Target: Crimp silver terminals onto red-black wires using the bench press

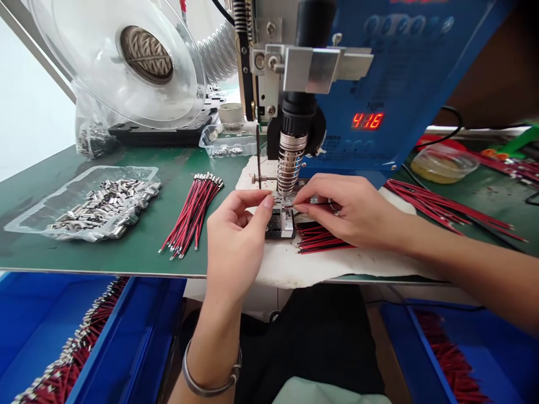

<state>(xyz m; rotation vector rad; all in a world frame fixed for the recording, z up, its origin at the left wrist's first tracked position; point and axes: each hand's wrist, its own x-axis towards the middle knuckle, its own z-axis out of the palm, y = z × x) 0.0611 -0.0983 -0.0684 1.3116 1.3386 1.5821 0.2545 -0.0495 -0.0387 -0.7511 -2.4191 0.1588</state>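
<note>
My left hand (241, 230) is closed in a pinch at the left side of a small metal fixture (287, 223); whatever sits between its fingertips is too small to make out. On the fixture's right, my right hand (349, 210) pinches a thin dark wire (326, 205), whose end reaches toward the fixture. Just above both fingertips hangs the spring-wrapped tip of a soldering machine (290, 160). Under my right hand, a bundle of red and black wires (320, 238) lies on a white cloth (290, 269).
On the left stand a clear tray of metal connectors (105, 205) and a bundle of wires with metal ends (191, 213). More wires (442, 205) lie right. Blue bins (143, 331) sit below the table edge. A blue control box (379, 73) and a reel (101, 62) stand behind.
</note>
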